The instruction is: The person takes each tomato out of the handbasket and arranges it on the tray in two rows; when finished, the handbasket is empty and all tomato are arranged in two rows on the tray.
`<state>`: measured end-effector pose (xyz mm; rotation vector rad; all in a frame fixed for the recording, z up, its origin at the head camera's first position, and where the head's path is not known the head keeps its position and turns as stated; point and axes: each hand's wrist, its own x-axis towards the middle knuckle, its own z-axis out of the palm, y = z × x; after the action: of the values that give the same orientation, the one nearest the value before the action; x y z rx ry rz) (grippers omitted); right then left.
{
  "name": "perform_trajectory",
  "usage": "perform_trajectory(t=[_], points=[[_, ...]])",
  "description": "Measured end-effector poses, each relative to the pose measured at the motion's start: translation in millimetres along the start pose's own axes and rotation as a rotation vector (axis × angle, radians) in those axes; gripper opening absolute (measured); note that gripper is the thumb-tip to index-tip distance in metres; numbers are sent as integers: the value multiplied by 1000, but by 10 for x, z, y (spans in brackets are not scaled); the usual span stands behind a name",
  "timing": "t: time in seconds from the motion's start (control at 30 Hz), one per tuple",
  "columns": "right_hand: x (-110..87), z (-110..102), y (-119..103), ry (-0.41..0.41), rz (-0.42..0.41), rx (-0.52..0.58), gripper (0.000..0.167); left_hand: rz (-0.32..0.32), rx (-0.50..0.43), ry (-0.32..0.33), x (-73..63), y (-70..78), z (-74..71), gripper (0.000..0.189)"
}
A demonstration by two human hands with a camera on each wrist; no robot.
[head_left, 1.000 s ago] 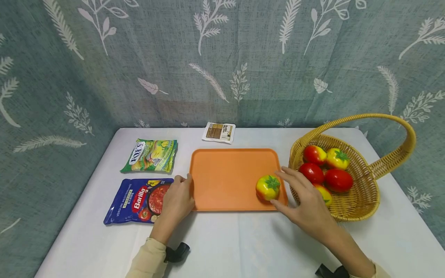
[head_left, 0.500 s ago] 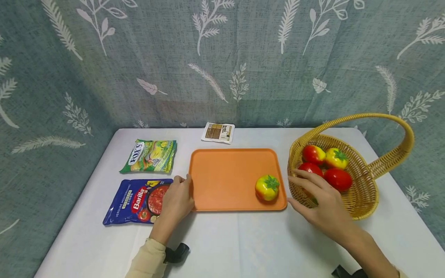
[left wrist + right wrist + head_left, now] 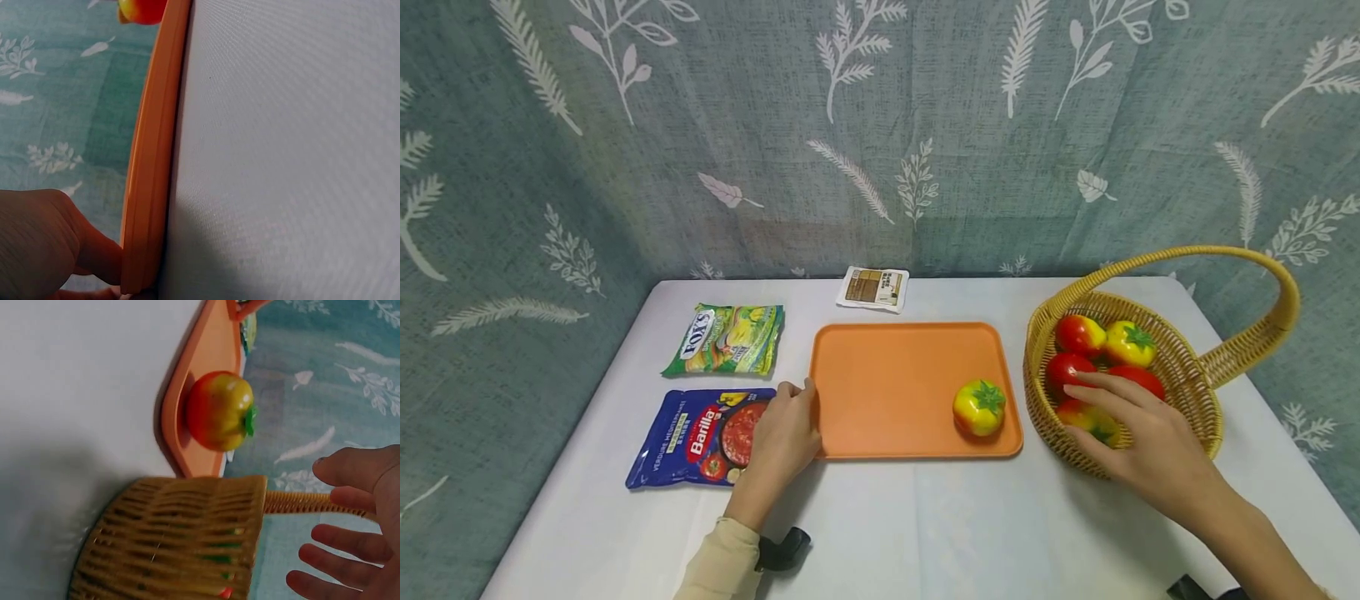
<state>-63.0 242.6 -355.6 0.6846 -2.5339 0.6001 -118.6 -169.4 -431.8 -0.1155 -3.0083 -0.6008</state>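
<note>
My left hand [image 3: 786, 429] pinches the left edge of the orange tray [image 3: 887, 392]; in the left wrist view the thumb [image 3: 103, 256] presses on the tray's rim. A yellow-and-red tomato [image 3: 979, 408] with a green leafy top sits near the tray's right end. My right hand [image 3: 1157, 442] hovers over the near side of the wicker basket [image 3: 1202, 417], fingers spread and holding nothing. Close under its fingertips lies a yellow-and-red tomato [image 3: 1084, 421]. Also in the basket are red ones [image 3: 1067, 371], a red-yellow fruit [image 3: 1081, 336] and a yellow tomato [image 3: 1130, 344].
The basket's tall handle [image 3: 1195, 250] arches over its right side. Left of the tray lie a blue Barilla pouch [image 3: 692, 437], partly behind the left hand, and a green Fox's bag [image 3: 726, 337]. A small white-and-brown packet [image 3: 873, 288] lies behind the tray.
My right hand has moved away from the tomato on the tray, rightward to over the basket. The left hand stays at the tray's edge.
</note>
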Motion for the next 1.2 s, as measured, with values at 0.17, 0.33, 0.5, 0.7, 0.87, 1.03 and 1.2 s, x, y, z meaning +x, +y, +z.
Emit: perform_trajectory(t=[0.17,0.33,0.5,0.7,0.87,1.03,1.2], points=[[-49,-25,80,3,-1,-7,47,-2,6,-8,-3,1,-6,64],[-90,-30,175,-22,6,-17,41,-1,13,-8,-6,5,-6,65],[-117,-11,240,-57,19,-27,38,3,15,3,-6,6,2,63],[-114,40,317,-98,8,-34,38,-12,9,-6,0,14,7,62],[-113,66,378,-166,28,-9,38,-13,7,-9,7,20,6,62],[-90,59,444,-227,41,10,45,-22,4,-20,10,21,0,64],[-59,48,511,-284,74,23,55,-40,7,-36,9,22,1,66]])
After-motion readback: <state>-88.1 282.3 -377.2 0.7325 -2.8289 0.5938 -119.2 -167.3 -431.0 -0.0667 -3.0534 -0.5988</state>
